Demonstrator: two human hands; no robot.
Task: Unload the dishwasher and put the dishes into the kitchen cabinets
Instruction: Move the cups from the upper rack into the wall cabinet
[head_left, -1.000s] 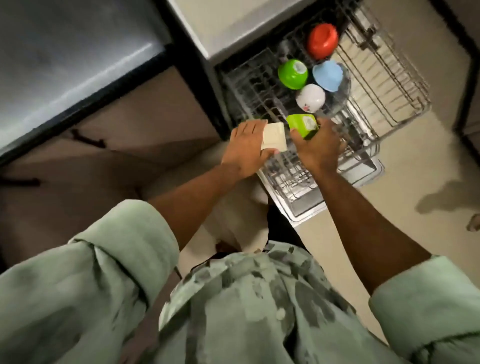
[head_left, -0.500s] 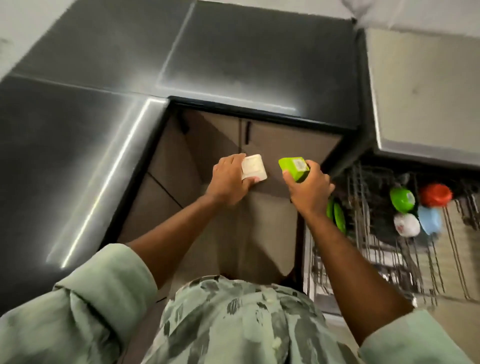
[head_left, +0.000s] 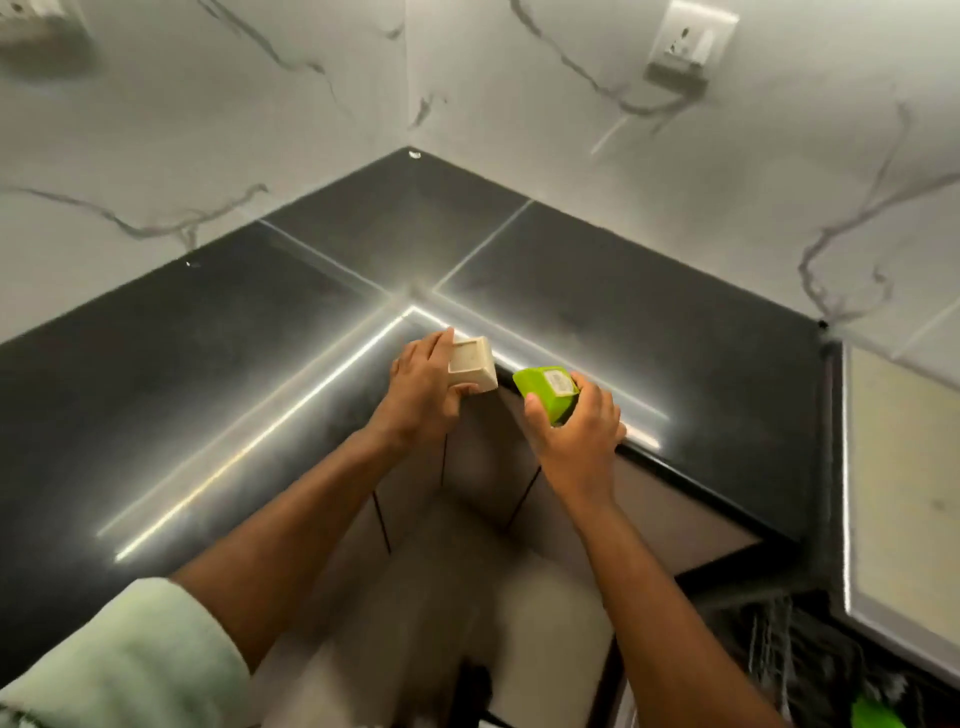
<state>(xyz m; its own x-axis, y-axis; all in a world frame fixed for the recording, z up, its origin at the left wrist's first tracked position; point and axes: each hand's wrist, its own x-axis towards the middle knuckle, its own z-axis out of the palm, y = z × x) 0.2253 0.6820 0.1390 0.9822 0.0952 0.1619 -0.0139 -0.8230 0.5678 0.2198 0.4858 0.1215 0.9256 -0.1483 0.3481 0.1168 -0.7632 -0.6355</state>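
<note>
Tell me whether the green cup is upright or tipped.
Tipped. The square lime-green plastic cup lies tilted in the right hand, its labelled flat base facing up toward the camera; its mouth is hidden, pointing down and away.

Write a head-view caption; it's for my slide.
Left hand holds a cream cup, right hand a green cup, above the black countertop.

Two hands: left hand (head_left: 422, 391), right hand (head_left: 577, 436). Two square cups, one cream cup (head_left: 471, 365), one green cup (head_left: 548, 392) (one per hand). Two wall sockets: socket (head_left: 691, 39), second socket (head_left: 31, 13). One black countertop (head_left: 597, 312).
</note>
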